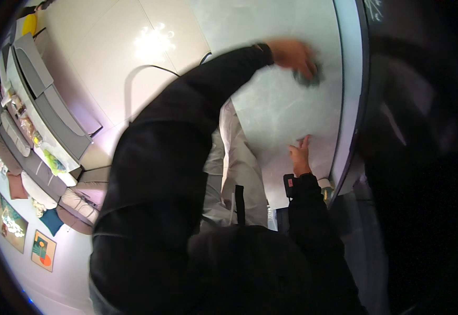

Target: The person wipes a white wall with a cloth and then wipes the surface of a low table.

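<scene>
My left hand (294, 55) is blurred. It grips a dark green wad, perhaps a cloth or sponge (307, 76), against a pale grey marbled surface (280, 106). Lower down, my right hand (300, 157) reaches over the same surface with thumb and forefinger apart; a small dark spot shows by its fingertips, too unclear to name. Both sleeves are black, and a small black device (289, 186) sits at the right wrist. Pale grey trousers (244, 169) show between my arms.
A large dark glossy screen or panel (410, 118) with a curved-looking edge stands at the right. Beyond a pale tiled floor (106, 51), at the left, are a low table (41, 114) with plastic bags on it, a grey sofa (47, 177) with cushions, and framed pictures (43, 251).
</scene>
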Action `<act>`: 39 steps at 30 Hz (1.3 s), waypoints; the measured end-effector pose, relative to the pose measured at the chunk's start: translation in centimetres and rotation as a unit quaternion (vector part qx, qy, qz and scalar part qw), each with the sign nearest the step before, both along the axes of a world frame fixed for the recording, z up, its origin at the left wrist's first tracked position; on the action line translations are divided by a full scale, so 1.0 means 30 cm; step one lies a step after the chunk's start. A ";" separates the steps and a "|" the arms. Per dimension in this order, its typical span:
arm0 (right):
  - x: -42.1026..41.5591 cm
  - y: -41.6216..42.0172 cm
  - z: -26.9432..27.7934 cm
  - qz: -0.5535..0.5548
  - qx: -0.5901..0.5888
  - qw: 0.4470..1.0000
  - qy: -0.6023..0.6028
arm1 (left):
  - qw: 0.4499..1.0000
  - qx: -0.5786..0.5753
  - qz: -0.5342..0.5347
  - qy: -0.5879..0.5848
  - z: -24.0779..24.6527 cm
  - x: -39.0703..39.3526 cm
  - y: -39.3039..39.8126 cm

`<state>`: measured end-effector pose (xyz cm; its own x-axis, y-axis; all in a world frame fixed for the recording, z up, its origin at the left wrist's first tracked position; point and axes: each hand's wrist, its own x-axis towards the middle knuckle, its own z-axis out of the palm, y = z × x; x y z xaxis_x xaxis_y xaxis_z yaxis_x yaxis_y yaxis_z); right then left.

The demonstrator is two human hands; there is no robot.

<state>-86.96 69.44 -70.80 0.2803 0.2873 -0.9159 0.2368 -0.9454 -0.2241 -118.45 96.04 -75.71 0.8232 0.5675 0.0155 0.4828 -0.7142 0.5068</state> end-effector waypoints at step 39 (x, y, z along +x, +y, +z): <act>-1.007 0.723 -0.096 0.196 -0.016 0.959 -0.206 | 0.826 0.087 0.541 0.131 -0.051 -1.259 0.473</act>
